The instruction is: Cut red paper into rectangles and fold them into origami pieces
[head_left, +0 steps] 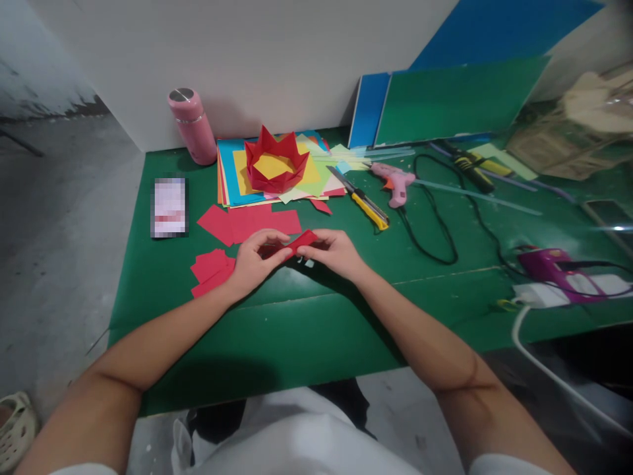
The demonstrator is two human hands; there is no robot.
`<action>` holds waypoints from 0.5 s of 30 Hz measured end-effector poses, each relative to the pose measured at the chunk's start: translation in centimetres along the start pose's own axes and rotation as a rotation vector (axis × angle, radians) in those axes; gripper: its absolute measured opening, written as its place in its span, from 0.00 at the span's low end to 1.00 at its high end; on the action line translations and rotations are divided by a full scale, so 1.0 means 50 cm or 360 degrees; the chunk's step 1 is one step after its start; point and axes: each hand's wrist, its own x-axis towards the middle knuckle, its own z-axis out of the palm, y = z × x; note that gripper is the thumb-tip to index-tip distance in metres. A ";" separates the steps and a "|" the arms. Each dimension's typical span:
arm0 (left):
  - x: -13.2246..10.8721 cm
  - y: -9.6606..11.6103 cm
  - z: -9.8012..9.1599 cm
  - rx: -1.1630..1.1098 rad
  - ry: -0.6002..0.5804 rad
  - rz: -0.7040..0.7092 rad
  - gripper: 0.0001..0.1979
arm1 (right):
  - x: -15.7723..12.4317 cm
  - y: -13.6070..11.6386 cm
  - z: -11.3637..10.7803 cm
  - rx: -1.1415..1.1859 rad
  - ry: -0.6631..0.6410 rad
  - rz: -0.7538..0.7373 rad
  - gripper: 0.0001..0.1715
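Between my hands, just above the green table, is a small folded piece of red paper [302, 241]. My left hand [259, 258] pinches its left end with thumb and fingers. At the other end, my right hand [336, 253] grips it the same way. Red paper squares [250, 223] lie flat just beyond my hands, and a smaller pile of red paper [208, 266] sits beside my left wrist. Farther back, a pointed red folded-paper ring [275, 173] rests on a stack of coloured paper [228, 173]. A small red folded piece [322, 206] lies near that stack.
A pink flask [194, 128] stands at the back left, with a blurred-out phone-like item [169, 207] in front. To the right lie a yellow utility knife [366, 208], a pink glue gun [395, 183] with its cord, pliers [472, 170] and a power strip [541, 294].
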 end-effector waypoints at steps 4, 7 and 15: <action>-0.004 0.001 0.003 -0.0120 0.0033 -0.0127 0.14 | 0.000 -0.001 0.004 0.0023 0.0001 0.0006 0.20; -0.005 0.004 0.004 -0.0136 0.0028 -0.0136 0.14 | 0.000 -0.002 0.004 0.0036 0.0017 0.0010 0.19; -0.004 0.000 0.004 -0.0161 0.0024 -0.0165 0.15 | 0.000 -0.003 0.004 -0.0008 0.0020 -0.0008 0.20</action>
